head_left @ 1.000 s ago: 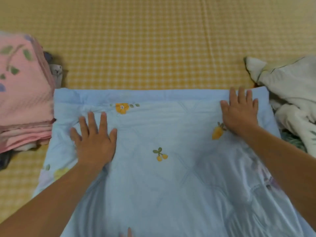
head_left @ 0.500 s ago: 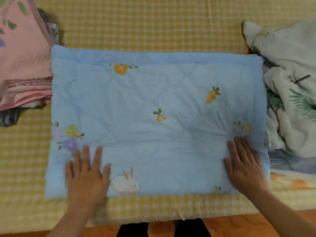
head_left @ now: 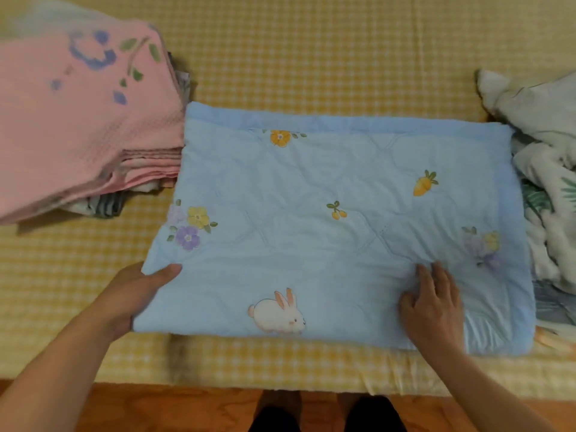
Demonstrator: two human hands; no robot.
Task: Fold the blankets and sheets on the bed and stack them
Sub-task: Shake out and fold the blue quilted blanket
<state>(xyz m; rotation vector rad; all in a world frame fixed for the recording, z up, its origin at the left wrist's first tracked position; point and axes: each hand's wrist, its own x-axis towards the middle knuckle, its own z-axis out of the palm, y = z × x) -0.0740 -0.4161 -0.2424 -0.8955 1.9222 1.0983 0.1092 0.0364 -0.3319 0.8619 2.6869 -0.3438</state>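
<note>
The left hand (head_left: 137,294) has shifted from pressing flat to gripping the folded blue quilt (head_left: 327,232) at its edge; the right hand (head_left: 431,302) lies spread, so lifting onto the pink stack (head_left: 81,120) seems next.

Left hand (head_left: 134,294) gripping; right hand (head_left: 431,302) flat, pressing.

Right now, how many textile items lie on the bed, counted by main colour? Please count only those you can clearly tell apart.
Blue: 1, the folded blue quilt, held by both hands.
Pink: 1, the pink blanket on top of the stack at the left.
White with green leaves: 1, the unfolded white bedding at the right.
Total: 3. Striped pieces under the pink one are too hidden to count.
</note>
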